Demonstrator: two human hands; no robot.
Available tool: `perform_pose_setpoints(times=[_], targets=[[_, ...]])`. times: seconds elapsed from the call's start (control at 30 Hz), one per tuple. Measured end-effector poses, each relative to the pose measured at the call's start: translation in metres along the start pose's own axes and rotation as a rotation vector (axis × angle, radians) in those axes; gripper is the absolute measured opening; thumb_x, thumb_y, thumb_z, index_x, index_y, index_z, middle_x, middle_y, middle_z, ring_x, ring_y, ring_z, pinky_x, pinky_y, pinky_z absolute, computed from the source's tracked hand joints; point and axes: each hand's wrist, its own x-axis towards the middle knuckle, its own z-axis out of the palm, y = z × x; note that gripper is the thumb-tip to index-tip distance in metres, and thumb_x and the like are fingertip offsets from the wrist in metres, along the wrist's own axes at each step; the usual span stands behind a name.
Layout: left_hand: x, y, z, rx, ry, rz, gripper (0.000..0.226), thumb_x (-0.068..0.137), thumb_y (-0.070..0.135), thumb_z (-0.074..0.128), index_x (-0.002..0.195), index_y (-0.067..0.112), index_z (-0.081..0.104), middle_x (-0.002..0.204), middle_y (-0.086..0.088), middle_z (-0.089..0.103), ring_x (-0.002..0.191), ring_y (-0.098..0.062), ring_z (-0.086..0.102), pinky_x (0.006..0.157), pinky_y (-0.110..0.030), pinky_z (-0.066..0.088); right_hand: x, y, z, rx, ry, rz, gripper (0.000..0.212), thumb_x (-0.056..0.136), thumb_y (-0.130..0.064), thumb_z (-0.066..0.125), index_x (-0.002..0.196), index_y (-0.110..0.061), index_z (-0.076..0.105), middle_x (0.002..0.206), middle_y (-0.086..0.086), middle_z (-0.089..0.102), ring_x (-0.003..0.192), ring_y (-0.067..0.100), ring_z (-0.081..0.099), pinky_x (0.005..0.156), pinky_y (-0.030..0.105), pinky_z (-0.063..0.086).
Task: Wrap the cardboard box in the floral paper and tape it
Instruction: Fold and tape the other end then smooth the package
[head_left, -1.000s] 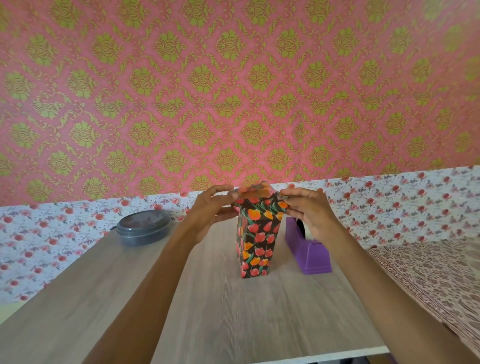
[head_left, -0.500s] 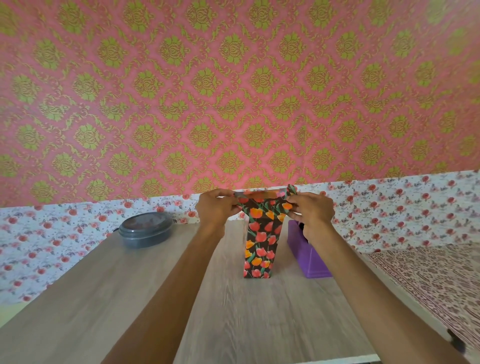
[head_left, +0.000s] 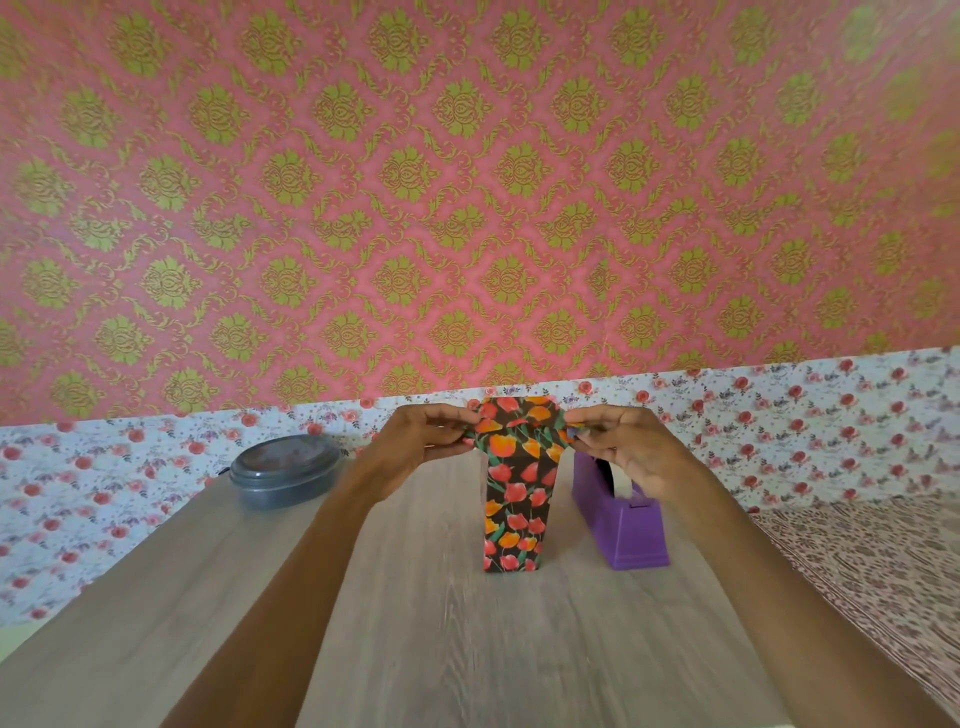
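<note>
Item: cardboard box (head_left: 513, 525) stood on end at table (head_left: 467, 649) centre, sheathed in floral paper (head_left: 519, 428) | Grips: left grip (head_left: 415, 447) and right grip (head_left: 631, 452) each pinched on a top paper ear; ears drawn outward, judged to crease the end fold | Tape dispenser (head_left: 623, 535) set just right of box, judged ready for taping

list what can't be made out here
Head view only.
Cardboard box: wholly covered by the floral paper.
Tape on the top fold: too small; left hand and right hand pinch its ends.
Tape roll: mostly behind the right hand, in the purple dispenser.
Grey container contents: lid hides them.
</note>
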Motion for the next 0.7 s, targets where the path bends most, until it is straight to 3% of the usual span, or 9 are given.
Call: perform_pose_setpoints(times=[0.1, 0.17, 0.27, 0.33, 0.43, 0.57, 0.7], targets=[[0.000, 0.000, -0.011, 0.137, -0.048, 0.051, 0.024, 0.091, -0.008, 0.059, 0.106, 0.004, 0.073, 0.109, -0.007, 0.071, 0.104, -0.018, 0.069, 0.086, -0.025, 0.056, 0.003, -0.004, -0.004, -0.048, -0.084, -0.009, 0.022, 0.088, 0.006, 0.063, 0.108, 0.001, 0.071, 0.106, 0.012, 0.075, 0.099, 0.019, 0.072, 0.084, 0.026, 0.059], [-0.001, -0.002, -0.018, 0.151, -0.078, 0.062, 0.022, 0.090, -0.002, 0.063, 0.109, 0.004, 0.072, 0.115, -0.009, 0.071, 0.109, -0.021, 0.067, 0.087, -0.025, 0.055, 0.003, -0.007, -0.001, -0.014, -0.092, 0.016, 0.026, 0.092, -0.019, 0.065, 0.106, 0.002, 0.073, 0.112, 0.013, 0.073, 0.103, 0.023, 0.070, 0.084, 0.028, 0.058], [-0.002, -0.002, -0.014, 0.048, -0.062, -0.013, 0.031, 0.091, 0.021, 0.064, 0.108, -0.004, 0.071, 0.113, -0.007, 0.072, 0.107, -0.021, 0.068, 0.086, -0.027, 0.056, 0.003, -0.011, 0.009, -0.035, 0.056, 0.041, 0.044, 0.089, -0.043, 0.067, 0.096, -0.001, 0.075, 0.100, 0.012, 0.076, 0.085, 0.020, 0.073, 0.073, 0.027, 0.058], [-0.001, 0.003, -0.005, -0.034, 0.063, -0.087, 0.047, 0.085, 0.040, 0.065, 0.094, -0.006, 0.072, 0.102, -0.010, 0.073, 0.096, -0.023, 0.072, 0.079, -0.029, 0.059, 0.006, -0.012, 0.019, -0.085, 0.194, 0.055, 0.046, 0.079, -0.044, 0.077, 0.092, 0.000, 0.075, 0.091, 0.010, 0.077, 0.071, 0.018, 0.070, 0.064, 0.024, 0.057], [0.003, 0.006, 0.008, -0.105, 0.273, -0.213, 0.044, 0.076, 0.044, 0.077, 0.079, 0.001, 0.064, 0.085, -0.009, 0.065, 0.078, -0.022, 0.070, 0.065, -0.027, 0.059, 0.015, -0.012, 0.031, -0.140, 0.330, 0.074, 0.046, 0.068, -0.040, 0.087, 0.082, 0.002, 0.074, 0.081, 0.013, 0.075, 0.064, 0.020, 0.069, 0.060, 0.028, 0.057], [0.002, 0.011, 0.021, -0.063, 0.243, -0.344, 0.043, 0.080, 0.043, 0.076, 0.101, 0.005, 0.069, 0.094, -0.011, 0.071, 0.079, -0.023, 0.072, 0.061, -0.030, 0.060, 0.017, -0.007, 0.040, -0.135, 0.379, 0.053, 0.042, 0.063, -0.024, 0.093, 0.077, 0.008, 0.069, 0.082, 0.023, 0.072, 0.072, 0.028, 0.073, 0.054, 0.029, 0.057], [0.004, 0.013, 0.030, 0.027, 0.321, -0.324, 0.041, 0.085, 0.039, 0.073, 0.103, 0.002, 0.069, 0.086, -0.009, 0.072, 0.070, -0.020, 0.071, 0.055, -0.030, 0.060, 0.015, -0.013, 0.044, -0.044, 0.294, 0.138, 0.033, 0.071, -0.009, 0.087, 0.093, 0.005, 0.067, 0.086, 0.017, 0.069, 0.066, 0.020, 0.066, 0.048, 0.025, 0.052]])
